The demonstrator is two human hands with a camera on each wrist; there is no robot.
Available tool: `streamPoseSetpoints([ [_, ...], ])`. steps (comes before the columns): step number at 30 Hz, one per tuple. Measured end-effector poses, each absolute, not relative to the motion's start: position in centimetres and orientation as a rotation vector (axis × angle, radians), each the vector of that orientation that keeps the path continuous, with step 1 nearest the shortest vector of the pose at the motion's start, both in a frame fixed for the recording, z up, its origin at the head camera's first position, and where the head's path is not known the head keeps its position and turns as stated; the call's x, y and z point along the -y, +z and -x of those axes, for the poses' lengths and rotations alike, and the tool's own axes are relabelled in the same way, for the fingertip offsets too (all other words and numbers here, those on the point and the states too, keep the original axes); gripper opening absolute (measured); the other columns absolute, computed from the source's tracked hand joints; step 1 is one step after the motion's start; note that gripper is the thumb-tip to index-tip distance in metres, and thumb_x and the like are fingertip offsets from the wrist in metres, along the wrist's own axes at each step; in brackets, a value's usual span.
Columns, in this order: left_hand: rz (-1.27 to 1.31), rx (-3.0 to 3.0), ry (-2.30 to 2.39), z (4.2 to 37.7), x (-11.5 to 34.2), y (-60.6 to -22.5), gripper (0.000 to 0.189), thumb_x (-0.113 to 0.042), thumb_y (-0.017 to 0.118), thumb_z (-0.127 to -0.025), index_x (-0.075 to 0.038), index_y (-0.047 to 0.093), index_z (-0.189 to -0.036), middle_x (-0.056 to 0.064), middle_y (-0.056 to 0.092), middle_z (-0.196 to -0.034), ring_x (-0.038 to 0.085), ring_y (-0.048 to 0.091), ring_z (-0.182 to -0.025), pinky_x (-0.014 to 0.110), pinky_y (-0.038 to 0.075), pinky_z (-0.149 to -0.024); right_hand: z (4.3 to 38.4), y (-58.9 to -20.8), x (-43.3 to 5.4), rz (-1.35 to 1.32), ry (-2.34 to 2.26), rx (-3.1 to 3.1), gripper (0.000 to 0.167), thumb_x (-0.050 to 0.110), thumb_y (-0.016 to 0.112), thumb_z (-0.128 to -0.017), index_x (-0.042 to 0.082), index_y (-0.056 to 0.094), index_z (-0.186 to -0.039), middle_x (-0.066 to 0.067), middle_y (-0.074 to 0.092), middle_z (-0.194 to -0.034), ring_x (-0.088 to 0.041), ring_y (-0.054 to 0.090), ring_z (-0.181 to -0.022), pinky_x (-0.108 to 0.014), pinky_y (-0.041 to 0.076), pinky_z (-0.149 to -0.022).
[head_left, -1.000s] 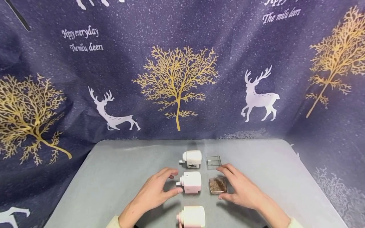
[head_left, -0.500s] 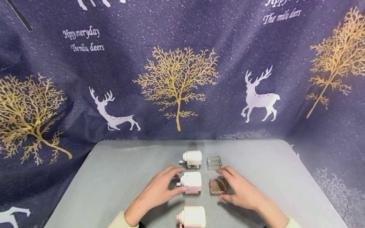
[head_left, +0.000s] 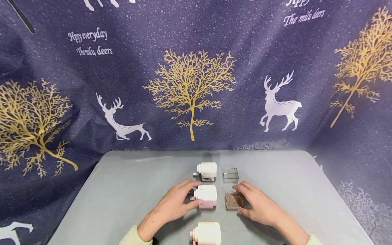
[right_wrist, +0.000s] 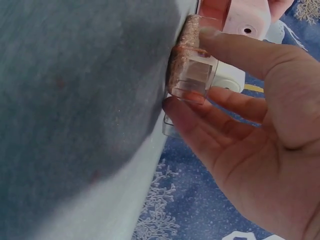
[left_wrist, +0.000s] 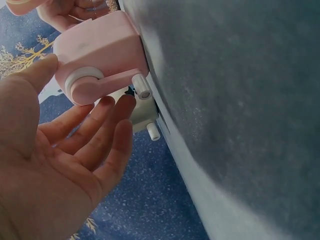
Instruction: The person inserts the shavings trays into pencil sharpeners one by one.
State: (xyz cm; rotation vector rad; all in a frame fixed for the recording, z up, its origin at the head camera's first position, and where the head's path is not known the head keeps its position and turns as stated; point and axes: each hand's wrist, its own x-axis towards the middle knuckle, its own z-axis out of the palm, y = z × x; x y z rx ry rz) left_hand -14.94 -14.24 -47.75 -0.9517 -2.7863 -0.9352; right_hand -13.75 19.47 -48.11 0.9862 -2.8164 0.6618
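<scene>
A pink crank pencil sharpener stands mid-table. My left hand holds it from the crank side, thumb at its near side and fingers toward the far side. In the left wrist view its pink crank arm with a pale knob lies above my fingertips. To its right sits a clear shavings drawer filled with brown shavings. My right hand grips this drawer, thumb on the near side and fingers on the far side. The right wrist view shows the shavings through the clear wall.
Behind stands a white sharpener, with an empty clear drawer to its right. A cream sharpener with a pink crank is nearest the body. A dark blue printed cloth hangs behind the grey table.
My left hand has moved right and closed in around the pink pencil sharpener. The right hand has barely shifted at the filled drawer. The sharpeners look unmoved.
</scene>
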Motion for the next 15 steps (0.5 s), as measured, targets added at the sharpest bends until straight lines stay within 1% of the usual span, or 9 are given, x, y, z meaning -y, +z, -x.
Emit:
streamPoseSetpoints([
  [6, 0.959, 2.788, -0.956, 15.0, 14.27, -47.82, 0.057, -0.046, 0.074, -0.1, -0.014, 0.062, -0.145, -0.008, 0.067, -0.126, 0.013, 0.068, -0.109, 0.037, 0.059, -0.095, 13.85, -48.23, -19.52, -1.003, 0.672, 2.818, 0.072, 0.014, 0.092, -0.076, -0.001, 0.06, -0.138, -0.007, 0.066, -0.128, -0.022, 0.067, -0.113, -0.049, 0.057, -0.103],
  [15, 0.954, 2.804, -0.981, 15.08, 14.27, -47.75, 0.054, -0.045, 0.074, -0.1, -0.016, 0.063, -0.144, -0.008, 0.067, -0.128, 0.014, 0.068, -0.112, 0.038, 0.058, -0.097, 13.96, -48.35, -19.57, -1.02, 0.672, 2.807, 0.071, 0.012, 0.093, -0.074, -0.001, 0.062, -0.136, -0.006, 0.067, -0.122, -0.022, 0.068, -0.108, -0.048, 0.059, -0.099],
])
